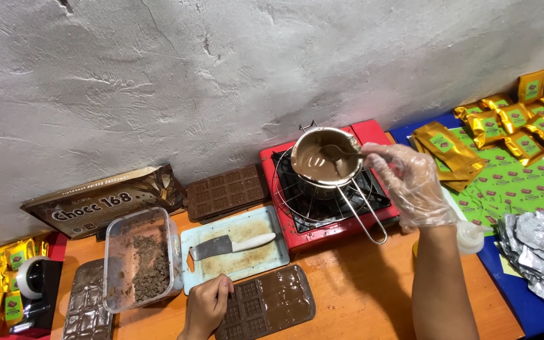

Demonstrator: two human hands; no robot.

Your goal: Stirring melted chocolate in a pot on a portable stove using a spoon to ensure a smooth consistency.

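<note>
My right hand [408, 182], in a clear plastic glove, holds a spoon [338, 152] dipped in melted chocolate inside a small metal pot [322, 162]. The pot sits on a wire rack over a red portable stove [322, 189]. My bare left hand [208, 305] rests on the edge of a brown chocolate mould [266, 306] filled with chocolate, at the near side of the orange table [360, 277].
A white cutting board [234, 252] carries a white-handled knife [231, 245]. A clear tub of chocolate bits [140, 258] stands to its left, with more moulds [226, 192] nearby. Gold packets [524, 119], silver wrappers [533, 242] and a dark chocolate box [105, 200] lie around.
</note>
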